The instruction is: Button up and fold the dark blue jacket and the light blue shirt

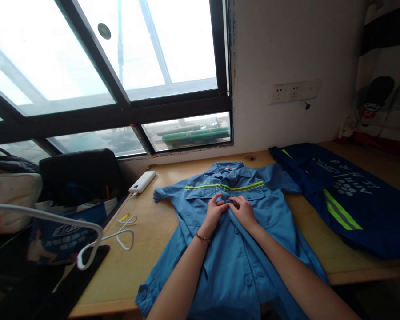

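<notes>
Both hands meet at the chest of a light blue work shirt (233, 266). The left hand (215, 209) and the right hand (242, 210) are each closed in a fingertip pinch on the cloth of the front placket, knuckles almost touching, just below the yellow-green reflective band (203, 187) that crosses the chest. A thin bracelet (202, 238) sits on the left wrist. The shirt lies face up in the middle of the wooden table (146, 258), with its collar (228, 168) toward the far edge, sleeves spread flat to either side, and hem hanging over the near edge. The garment is already laid out and smoothed, and the front looks closed from the hands down, with buttons (235, 230) showing along the placket there. I judge that the stretch from the hands up to the collar is what remains. Whether the button under the fingertips (224, 204) is through its hole cannot be told, since they cover it. The hem and the lowest buttons are cut off by the frame and the forearms. Toward the table's right end lies a dark blue garment (353, 209) with a reflective stripe and pale printing too skewed to read. Near the far left corner rests a white power bank (142, 182), its white cable (125, 233) looping along the left edge. Beyond that edge, a black bag (80, 173) and other clutter sit in shadow, hard to make out.
</notes>
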The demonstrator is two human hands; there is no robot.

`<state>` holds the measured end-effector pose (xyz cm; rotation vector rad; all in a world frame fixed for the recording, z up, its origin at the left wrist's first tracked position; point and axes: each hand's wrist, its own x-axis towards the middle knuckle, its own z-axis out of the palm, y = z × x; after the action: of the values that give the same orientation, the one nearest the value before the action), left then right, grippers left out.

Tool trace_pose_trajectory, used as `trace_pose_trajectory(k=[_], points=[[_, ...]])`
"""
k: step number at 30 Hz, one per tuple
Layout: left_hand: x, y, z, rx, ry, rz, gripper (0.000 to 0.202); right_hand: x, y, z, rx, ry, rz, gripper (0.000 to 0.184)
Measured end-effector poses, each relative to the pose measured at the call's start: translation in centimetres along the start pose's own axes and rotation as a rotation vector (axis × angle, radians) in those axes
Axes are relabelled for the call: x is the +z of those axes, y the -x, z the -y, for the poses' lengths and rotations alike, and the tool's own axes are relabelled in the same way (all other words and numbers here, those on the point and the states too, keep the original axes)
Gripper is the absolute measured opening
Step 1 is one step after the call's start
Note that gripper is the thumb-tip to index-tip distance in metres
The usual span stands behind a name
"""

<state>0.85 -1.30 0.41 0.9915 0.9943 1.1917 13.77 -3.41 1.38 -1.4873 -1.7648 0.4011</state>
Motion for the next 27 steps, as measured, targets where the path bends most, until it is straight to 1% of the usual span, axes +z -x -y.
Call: trace_pose_trajectory(k=[3,5,8,10,13,16,20,22,24,27], points=[[0.0,-0.4,0.2,0.061,-0.064,0.004,0.048,-0.6,1.3,1.7,-0.142,0.243,-0.003,0.033],[-0.1,-0.8,0.3,0.111,-0.123,0.002,0.045,-0.5,2.4,2.7,-0.178,0.362,0.05,0.03],[-0.2,-1.5,0.6,0.204,-0.241,0.007,0.038,-0.1,3.2,3.2,-0.097,0.492,0.124,0.019],[-0.4,-2.0,0.8,0.262,-0.335,0.011,0.035,0.0,3.1,3.0,-0.048,0.545,0.144,0.017],[-0.5,-2.9,1.1,0.328,-0.459,0.001,0.032,0.0,2.1,2.4,-0.012,0.573,0.155,0.018],[-0.4,-3.9,1.2,0.378,-0.557,-0.028,0.029,0.1,0.3,2.0,0.047,0.592,0.158,0.021],[-0.2,-5.4,1.1,0.433,-0.69,-0.114,0.027,0.7,-2.5,1.6,0.159,0.624,0.141,0.02],[-0.3,-6.2,1.1,0.455,-0.739,-0.166,0.027,0.9,-3.6,1.3,0.183,0.633,0.12,0.021],[-0.4,-7.0,1.1,0.464,-0.764,-0.214,0.028,1.1,-4.3,0.9,0.149,0.633,0.098,0.022],[-0.9,-8.3,1.0,0.456,-0.769,-0.25,0.03,1.3,-4.8,0.1,0.037,0.623,0.067,0.019]])
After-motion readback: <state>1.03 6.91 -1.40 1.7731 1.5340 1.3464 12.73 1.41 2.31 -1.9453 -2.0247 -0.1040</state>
